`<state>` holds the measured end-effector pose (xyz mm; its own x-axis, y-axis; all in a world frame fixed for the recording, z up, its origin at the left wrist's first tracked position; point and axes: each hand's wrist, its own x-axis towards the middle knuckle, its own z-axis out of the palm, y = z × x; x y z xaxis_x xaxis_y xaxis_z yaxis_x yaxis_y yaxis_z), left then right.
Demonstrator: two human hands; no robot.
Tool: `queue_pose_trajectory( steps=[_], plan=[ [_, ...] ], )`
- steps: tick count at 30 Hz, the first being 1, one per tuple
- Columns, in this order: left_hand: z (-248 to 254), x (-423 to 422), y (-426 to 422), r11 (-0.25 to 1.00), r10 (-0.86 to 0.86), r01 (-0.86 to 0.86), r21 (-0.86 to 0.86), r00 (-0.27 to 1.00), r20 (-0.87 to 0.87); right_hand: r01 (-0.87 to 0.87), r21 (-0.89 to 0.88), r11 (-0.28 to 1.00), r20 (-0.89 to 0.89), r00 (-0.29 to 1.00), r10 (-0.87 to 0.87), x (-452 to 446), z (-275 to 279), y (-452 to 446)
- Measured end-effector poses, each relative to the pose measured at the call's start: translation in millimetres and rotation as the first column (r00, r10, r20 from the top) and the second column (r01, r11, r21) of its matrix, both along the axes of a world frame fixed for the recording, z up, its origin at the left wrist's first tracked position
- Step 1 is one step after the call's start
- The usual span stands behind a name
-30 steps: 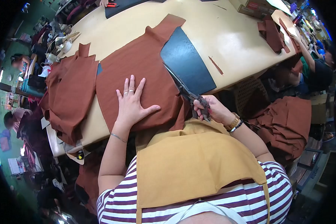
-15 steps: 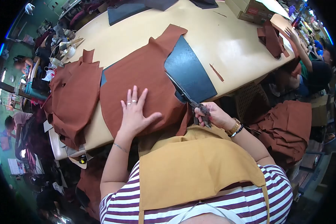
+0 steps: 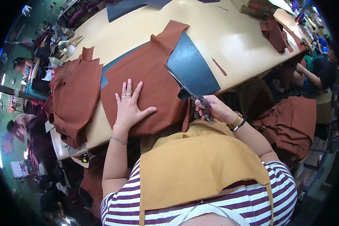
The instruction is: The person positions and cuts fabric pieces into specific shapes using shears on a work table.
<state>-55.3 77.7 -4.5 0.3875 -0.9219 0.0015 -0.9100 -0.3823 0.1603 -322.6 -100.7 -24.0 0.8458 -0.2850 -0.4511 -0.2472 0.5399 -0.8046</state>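
A rust-brown piece of fabric (image 3: 150, 64) lies over a dark blue sheet (image 3: 196, 66) on the table. The sheet shows along the fabric's right side and upper left edge. My left hand (image 3: 130, 109) rests flat on the fabric with fingers spread. My right hand (image 3: 219, 108) is closed around the wrapped handles of a pair of scissors (image 3: 180, 82). Their blades point up and left along the fabric's right edge, where it meets the sheet. The handle loops are mostly hidden by my fingers and the wrapping.
Left of the piece, more brown fabric (image 3: 73, 101) hangs over the edge of the cream table (image 3: 147, 28). A brown scrap (image 3: 219, 67) and folded strips (image 3: 275, 35) lie to the right. Beside my right arm sits a brown fabric pile (image 3: 290, 124). A cardboard box (image 3: 254, 8) stands at the back.
My left hand has slid slightly up and left over the fabric, still flat. The scissors remain in my right hand near the same edge. A person at the right has lowered an arm from the table.
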Motion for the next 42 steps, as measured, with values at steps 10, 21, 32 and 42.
queue_pose_trajectory(
  steps=[10, 21, 32, 42],
  plan=[
    [0, -17, 11, 0.998, 0.060, -0.060, 0.033, 0.998, 0.006, -0.012, -0.013, 1.000, -0.036, 0.999, 0.011, 2, 7, 1],
    [19, 31, -35, 0.992, -0.120, 0.116, 0.045, 0.988, 0.094, -0.079, -0.031, 0.996, -0.023, 0.997, 0.078, -4, 15, -4],
    [-5, 56, -79, 0.948, -0.319, 0.317, 0.039, 0.946, 0.051, -0.006, 0.026, 1.000, -0.030, 1.000, 0.007, 7, 11, 3],
    [-8, 15, -48, 0.994, -0.107, 0.108, -0.016, 0.992, 0.074, -0.077, 0.029, 0.997, -0.036, 0.996, 0.078, 4, 12, 1]
  ],
)
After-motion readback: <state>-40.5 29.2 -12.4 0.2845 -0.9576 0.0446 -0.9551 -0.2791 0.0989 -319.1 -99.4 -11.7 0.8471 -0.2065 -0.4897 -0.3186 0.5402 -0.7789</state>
